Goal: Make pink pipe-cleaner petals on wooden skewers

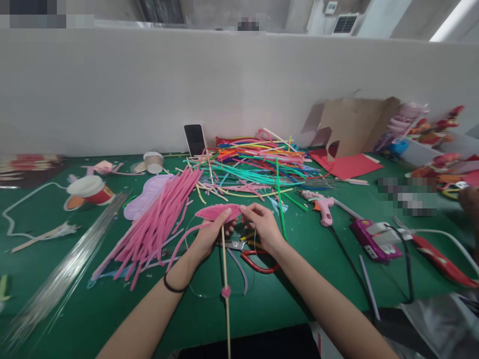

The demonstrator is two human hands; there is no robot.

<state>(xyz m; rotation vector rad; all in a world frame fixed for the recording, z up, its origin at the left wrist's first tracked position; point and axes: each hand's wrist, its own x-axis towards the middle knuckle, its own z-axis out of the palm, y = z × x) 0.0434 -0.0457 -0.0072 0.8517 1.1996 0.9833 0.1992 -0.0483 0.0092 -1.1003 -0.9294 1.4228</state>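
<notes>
A pink leaf-shaped piece of fuzzy pipe cleaner (213,212) is held above the table in front of me. My left hand (209,234) grips it from below, thumb pressed on its face. At its right tip, the thumb and forefinger of my right hand (264,224) pinch together. A thin wooden stick (225,264) runs from my left hand toward my lap, with a small pink ball (226,291) partway along it. A loose pink strand curves out by my left wrist. Under my hands lie scissors with red handles (258,264), their blades partly hidden.
Pink pipe cleaners (157,219) and thin wires (71,269) lie left, near a paper cup (92,190). A multicoloured pipe cleaner heap (258,159) and a phone (195,140) are behind. Right are a pink glue gun (325,209), a purple box (374,242) and cables. Another person's hand (469,203) shows far right.
</notes>
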